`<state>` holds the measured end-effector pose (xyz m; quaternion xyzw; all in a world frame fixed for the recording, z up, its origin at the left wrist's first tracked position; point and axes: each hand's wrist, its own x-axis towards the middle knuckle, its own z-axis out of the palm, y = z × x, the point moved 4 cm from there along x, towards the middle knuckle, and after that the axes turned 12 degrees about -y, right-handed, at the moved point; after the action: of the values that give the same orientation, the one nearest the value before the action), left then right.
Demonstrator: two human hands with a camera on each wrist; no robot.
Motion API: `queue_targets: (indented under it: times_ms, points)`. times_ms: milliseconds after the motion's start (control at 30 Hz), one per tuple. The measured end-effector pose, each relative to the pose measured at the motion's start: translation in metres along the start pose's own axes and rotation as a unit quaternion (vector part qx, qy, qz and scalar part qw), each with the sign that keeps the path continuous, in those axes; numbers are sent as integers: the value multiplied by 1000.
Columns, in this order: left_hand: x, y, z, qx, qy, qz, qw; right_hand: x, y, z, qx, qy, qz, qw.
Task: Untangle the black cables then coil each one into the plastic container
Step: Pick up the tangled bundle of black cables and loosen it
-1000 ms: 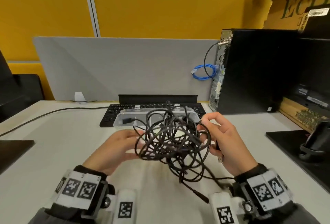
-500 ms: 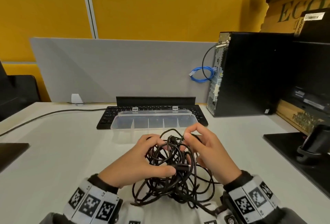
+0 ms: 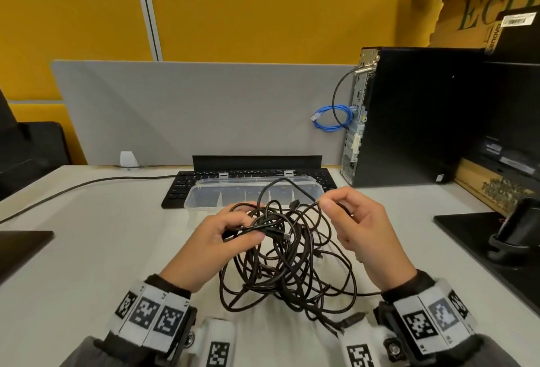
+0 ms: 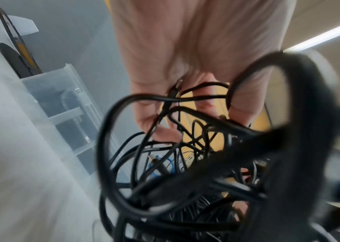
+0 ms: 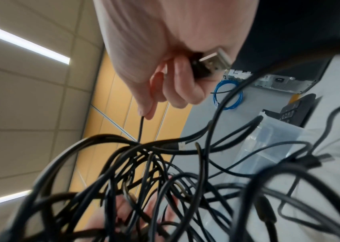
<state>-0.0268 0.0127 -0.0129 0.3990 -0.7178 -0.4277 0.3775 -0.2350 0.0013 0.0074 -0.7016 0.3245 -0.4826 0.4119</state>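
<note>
A tangle of black cables [image 3: 286, 261] lies on the white desk between my hands. My left hand [image 3: 225, 238] grips a bunch of strands at the tangle's upper left [image 4: 177, 104]. My right hand [image 3: 355, 220] pinches one thin strand between thumb and forefinger, and its curled fingers hold a USB plug [image 5: 212, 63]. A loop of cable [image 3: 289, 188] arches from that hand over the clear plastic container [image 3: 204, 197]. The container stands just behind the tangle, with dividers inside.
A black keyboard [image 3: 187, 182] lies behind the container against a grey partition. A black computer tower [image 3: 418, 115] with a blue cable coil [image 3: 331, 118] stands at the back right. Black stands [image 3: 482, 238] sit at the right edge, a dark pad [image 3: 20, 244] at the left.
The tangle came down from mid-air onto the desk nearer me. My right hand has drawn one strand up and to the right, away from my left hand.
</note>
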Motion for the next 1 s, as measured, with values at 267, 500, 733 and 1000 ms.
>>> queue_targets:
  times_ms: [267,500,733,1000]
  points:
    - [3,1,3,-69,52,36,996,0,-3,6,-61,-60,-41,995]
    - [3,7,9,-113,88,-7,990,3,-3,11,-123,-89,-51,987]
    - [2,6,15,-130,100,-50,985,7,-6,18,-178,-85,-71,978]
    - [1,2,18,-246,119,-99,957,16,0,13,-169,-92,-1,981]
